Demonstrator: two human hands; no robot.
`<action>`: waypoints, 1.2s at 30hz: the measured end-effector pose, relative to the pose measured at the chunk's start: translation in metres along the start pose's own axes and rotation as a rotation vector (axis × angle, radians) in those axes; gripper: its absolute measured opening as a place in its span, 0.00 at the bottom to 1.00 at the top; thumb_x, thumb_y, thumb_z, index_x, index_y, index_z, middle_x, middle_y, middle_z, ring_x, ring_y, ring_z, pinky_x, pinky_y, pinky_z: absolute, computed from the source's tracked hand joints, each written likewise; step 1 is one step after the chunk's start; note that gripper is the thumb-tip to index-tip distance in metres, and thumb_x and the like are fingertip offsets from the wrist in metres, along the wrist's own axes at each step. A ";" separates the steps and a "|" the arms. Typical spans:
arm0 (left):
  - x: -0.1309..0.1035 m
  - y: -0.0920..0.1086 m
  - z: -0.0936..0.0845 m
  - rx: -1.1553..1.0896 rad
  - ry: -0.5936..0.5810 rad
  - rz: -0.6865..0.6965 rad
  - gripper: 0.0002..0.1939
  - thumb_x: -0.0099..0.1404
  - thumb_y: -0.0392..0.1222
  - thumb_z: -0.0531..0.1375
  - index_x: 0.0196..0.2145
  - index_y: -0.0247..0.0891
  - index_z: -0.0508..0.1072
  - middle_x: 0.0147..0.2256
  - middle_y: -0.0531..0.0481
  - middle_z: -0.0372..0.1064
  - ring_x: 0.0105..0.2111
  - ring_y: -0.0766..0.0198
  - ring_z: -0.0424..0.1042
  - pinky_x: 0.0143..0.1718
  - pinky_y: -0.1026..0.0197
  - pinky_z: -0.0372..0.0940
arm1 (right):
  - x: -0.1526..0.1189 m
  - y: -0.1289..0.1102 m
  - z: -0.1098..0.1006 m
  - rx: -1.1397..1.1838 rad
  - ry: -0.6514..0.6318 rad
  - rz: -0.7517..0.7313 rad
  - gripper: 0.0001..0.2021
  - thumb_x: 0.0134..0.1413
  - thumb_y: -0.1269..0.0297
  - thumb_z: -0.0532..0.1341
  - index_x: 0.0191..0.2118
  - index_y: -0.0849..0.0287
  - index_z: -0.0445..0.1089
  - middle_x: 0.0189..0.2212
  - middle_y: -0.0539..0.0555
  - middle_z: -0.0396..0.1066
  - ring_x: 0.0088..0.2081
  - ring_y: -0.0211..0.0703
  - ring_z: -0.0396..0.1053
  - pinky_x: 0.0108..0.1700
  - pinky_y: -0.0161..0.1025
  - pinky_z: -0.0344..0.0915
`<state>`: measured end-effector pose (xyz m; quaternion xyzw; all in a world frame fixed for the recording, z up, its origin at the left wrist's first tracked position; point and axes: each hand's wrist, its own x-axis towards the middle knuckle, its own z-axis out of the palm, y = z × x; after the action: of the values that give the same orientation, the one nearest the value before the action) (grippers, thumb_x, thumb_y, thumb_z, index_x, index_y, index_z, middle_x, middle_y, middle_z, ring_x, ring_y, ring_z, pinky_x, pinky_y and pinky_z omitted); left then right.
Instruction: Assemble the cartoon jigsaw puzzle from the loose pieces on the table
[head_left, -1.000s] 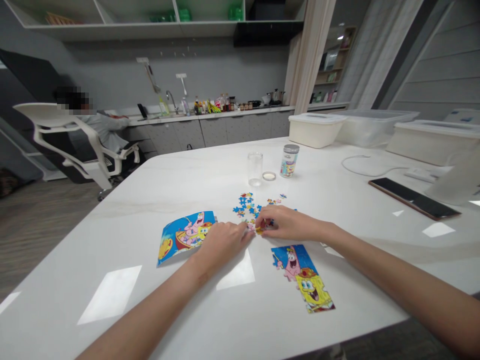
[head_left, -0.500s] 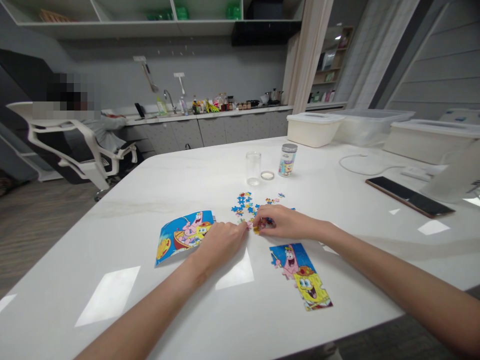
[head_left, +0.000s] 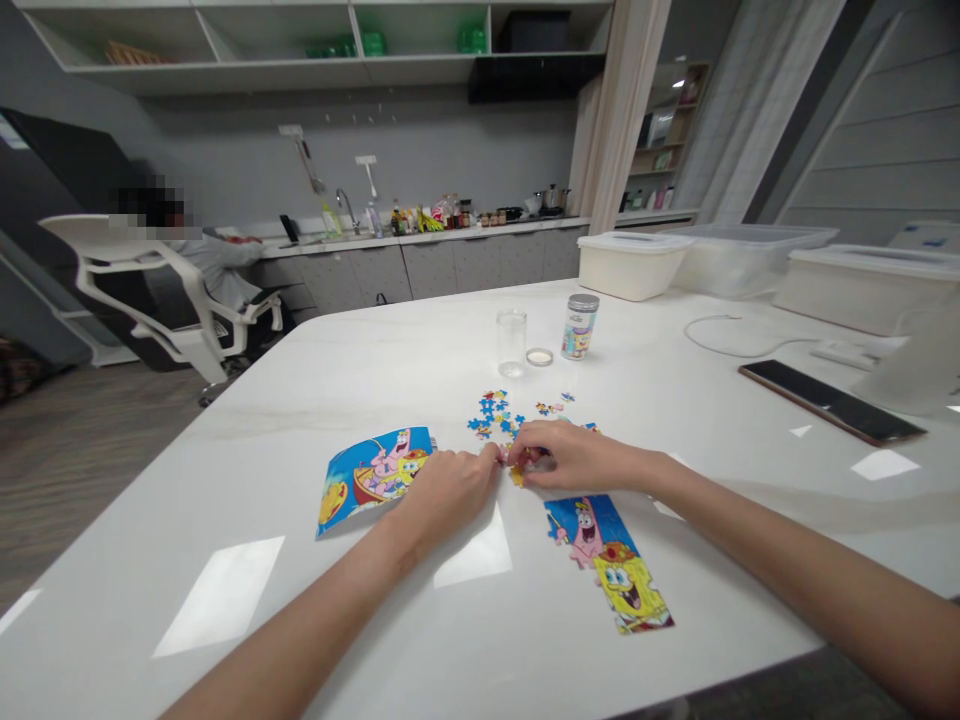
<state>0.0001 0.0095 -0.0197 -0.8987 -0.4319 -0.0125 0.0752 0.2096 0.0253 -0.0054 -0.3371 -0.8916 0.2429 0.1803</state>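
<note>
Fingers closed, my left hand [head_left: 457, 488] meets my right hand at the near edge of a scatter of loose puzzle pieces [head_left: 491, 408]. My right hand [head_left: 559, 455] is curled over some pieces, its fingertips pinched at a small pink piece between the hands. What my left fingertips hold is too small to make out. A yellow piece [head_left: 517, 478] shows beneath my right fingers. Nearer to me lies a joined puzzle section [head_left: 626, 580] with a pink and a yellow cartoon figure. The curved picture sheet [head_left: 375, 470] rests left of my left hand.
An open clear jar [head_left: 511, 345], a metal ring lid [head_left: 539, 356] and a printed can [head_left: 580, 328] stand beyond the pieces. On the right are a phone [head_left: 829, 400], a white cable and plastic boxes [head_left: 634, 268]. A person sits in a chair [head_left: 187, 300] at back left.
The view has tilted slightly, so everything sits a little lower in the picture. My hands' fingertips have come closer together over the pieces.
</note>
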 end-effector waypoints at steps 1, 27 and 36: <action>0.000 0.000 0.000 0.008 -0.002 0.001 0.13 0.70 0.36 0.44 0.41 0.35 0.68 0.26 0.43 0.74 0.24 0.54 0.74 0.24 0.60 0.60 | 0.000 0.000 0.000 -0.002 -0.002 -0.004 0.10 0.50 0.70 0.61 0.40 0.56 0.71 0.37 0.52 0.71 0.38 0.40 0.67 0.41 0.36 0.62; 0.000 -0.001 0.004 -0.008 0.115 0.080 0.14 0.69 0.38 0.46 0.36 0.37 0.71 0.21 0.47 0.72 0.20 0.61 0.70 0.20 0.62 0.50 | 0.000 -0.002 0.005 -0.054 -0.041 -0.057 0.02 0.54 0.70 0.59 0.35 0.58 0.68 0.36 0.52 0.67 0.39 0.40 0.67 0.42 0.37 0.62; -0.001 0.001 0.000 -0.010 0.100 0.051 0.16 0.67 0.37 0.46 0.32 0.37 0.73 0.22 0.46 0.72 0.21 0.60 0.70 0.20 0.60 0.50 | 0.002 0.004 0.012 -0.083 -0.002 -0.050 0.05 0.56 0.68 0.58 0.38 0.57 0.69 0.36 0.54 0.68 0.39 0.42 0.66 0.41 0.39 0.62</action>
<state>0.0006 0.0082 -0.0198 -0.9080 -0.4045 -0.0578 0.0924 0.2044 0.0258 -0.0169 -0.3217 -0.9092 0.2014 0.1713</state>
